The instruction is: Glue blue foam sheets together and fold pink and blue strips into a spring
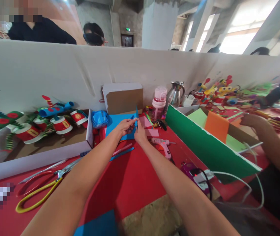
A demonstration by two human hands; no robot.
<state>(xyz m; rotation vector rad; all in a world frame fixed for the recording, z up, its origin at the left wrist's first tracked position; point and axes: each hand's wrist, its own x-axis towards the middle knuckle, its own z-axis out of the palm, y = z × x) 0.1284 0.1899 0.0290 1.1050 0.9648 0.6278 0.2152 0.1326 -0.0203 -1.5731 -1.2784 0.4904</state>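
Both hands meet over a blue sheet of paper lying on the red table. My right hand is closed around a narrow blue paper strip that stands upright from its fingers. Beside it, my left hand pinches at the same strip, and a small blue end shows above its fingertips. Exactly how the fingers grip is too small to see. A pink glue gun lies just right of my right hand. Below my hands are a pink strip and a blue strip.
A white box of red-cup paper figures stands left, with red-and-yellow-handled shears in front. To the right is a green-sided box of coloured paper. A pink bottle and steel jug stand behind. A co-worker's arm reaches in right.
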